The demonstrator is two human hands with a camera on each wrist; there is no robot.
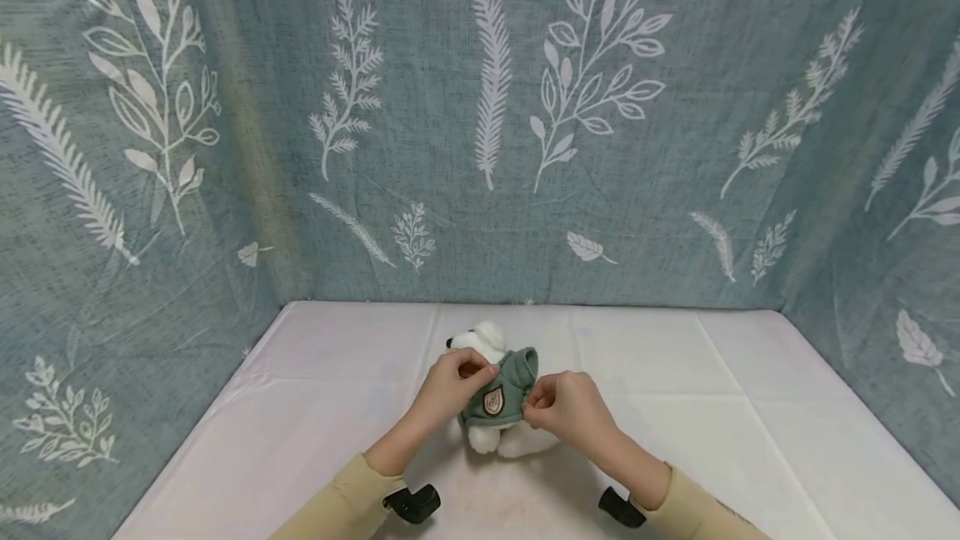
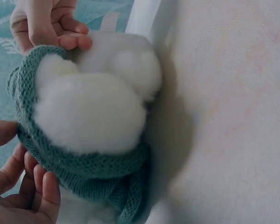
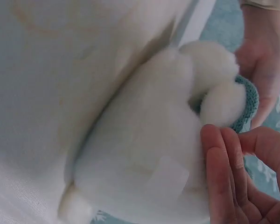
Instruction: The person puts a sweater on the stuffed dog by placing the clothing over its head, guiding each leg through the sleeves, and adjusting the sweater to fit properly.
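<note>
A white plush animal point(image 1: 489, 337) with a dark nose lies on the table, its head toward the far left. Around its body is a green knitted sweater point(image 1: 516, 375) with a shield badge point(image 1: 492, 401). My left hand point(image 1: 447, 390) pinches the sweater on its left side, thumb against fingers at the knit edge in the left wrist view. With thumb and fingers my right hand point(image 1: 573, 411) pinches the sweater's edge on the right. The furry white body point(image 3: 135, 130) shows below the sweater in the right wrist view, a pale tag point(image 3: 168, 179) on it.
A white cloth point(image 1: 675, 373) with fold creases covers the table. Blue-green curtains point(image 1: 420, 132) with white leaf prints rise behind and on both sides. Each wrist carries a black camera, one at the left point(image 1: 412, 504) and one at the right point(image 1: 621, 507).
</note>
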